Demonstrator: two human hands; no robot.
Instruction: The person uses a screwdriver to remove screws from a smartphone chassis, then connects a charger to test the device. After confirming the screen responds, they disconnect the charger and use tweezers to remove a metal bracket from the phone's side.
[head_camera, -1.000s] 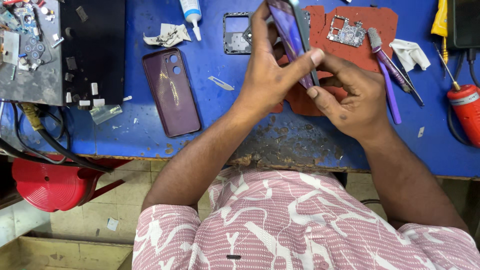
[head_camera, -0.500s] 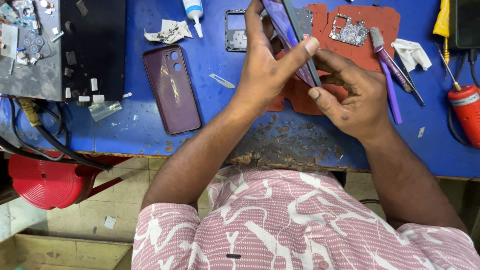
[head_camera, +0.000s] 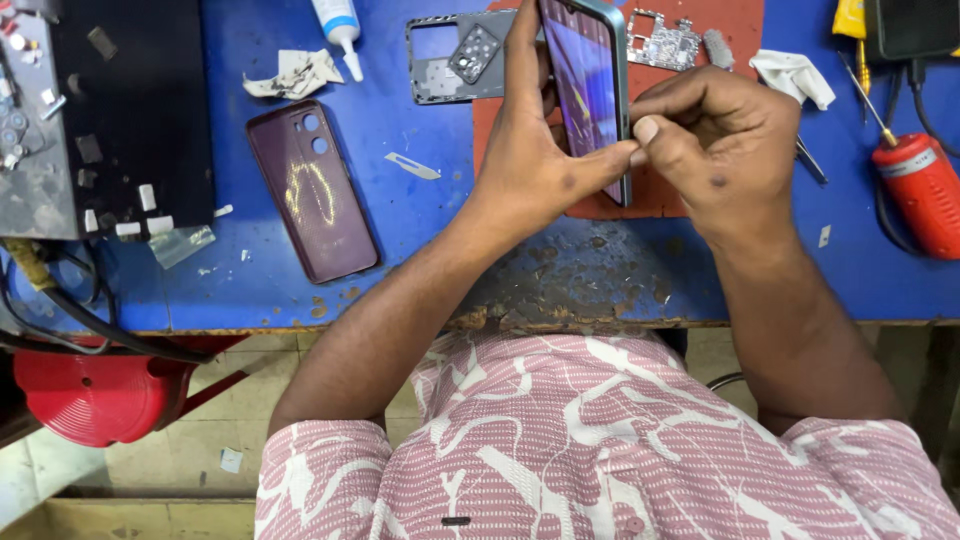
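A phone (head_camera: 588, 75) with a glossy purple face and teal edge stands upright over the red work mat (head_camera: 740, 40). My left hand (head_camera: 535, 160) grips it from the left, fingers up its back and thumb at its lower edge. My right hand (head_camera: 715, 135) pinches the phone's lower right edge with thumb and forefinger. Just left of the phone a grey phone mid-frame (head_camera: 450, 60) lies flat, and a bare circuit board (head_camera: 660, 40) rests on the mat behind.
A maroon phone case (head_camera: 312, 190) lies on the blue bench (head_camera: 400, 230) at left. A glue tube (head_camera: 338, 25), crumpled paper (head_camera: 295, 72), a small metal blade (head_camera: 412, 165), a white cloth (head_camera: 795, 78), a red-handled tool (head_camera: 920, 185) and a black parts tray (head_camera: 130, 110) surround it.
The phone has been turned more upright and lifted toward the camera. My right hand rose from the mat to pinch its lower right edge; my left hand's fingers stretched up its back.
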